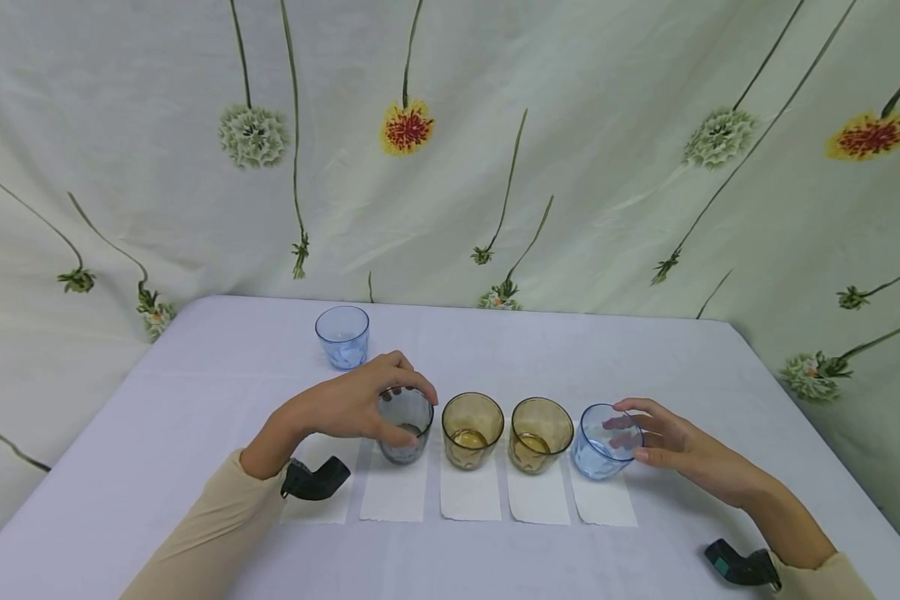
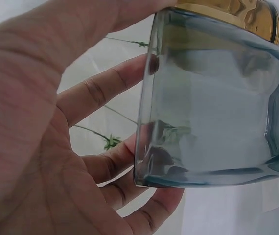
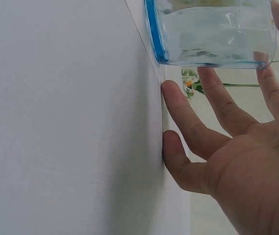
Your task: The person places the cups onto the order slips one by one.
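My left hand (image 1: pixel 371 398) spans the rim of a grey drinking glass (image 1: pixel 405 450), thumb on the near side and fingers on the far side. In the left wrist view the grey glass (image 2: pixel 218 107) shows up close, with fingertips at its rim. At the right end of the row, my right hand (image 1: pixel 678 446) holds a clear blue glass (image 1: pixel 598 454) between thumb and index finger near the rim. The right wrist view shows this blue glass (image 3: pixel 213 34) with the other fingers spread beneath it, two of them along the tabletop. Two amber glasses (image 1: pixel 471 437) (image 1: pixel 538 442) stand between the hands.
Another blue glass (image 1: pixel 343 337) stands at the back left, beyond the left hand. Several white paper slips (image 1: pixel 468 498) lie in a row under and before the glasses. A white cloth covers the table (image 1: pixel 495 558); a flower-print curtain (image 1: pixel 450 192) hangs behind it.
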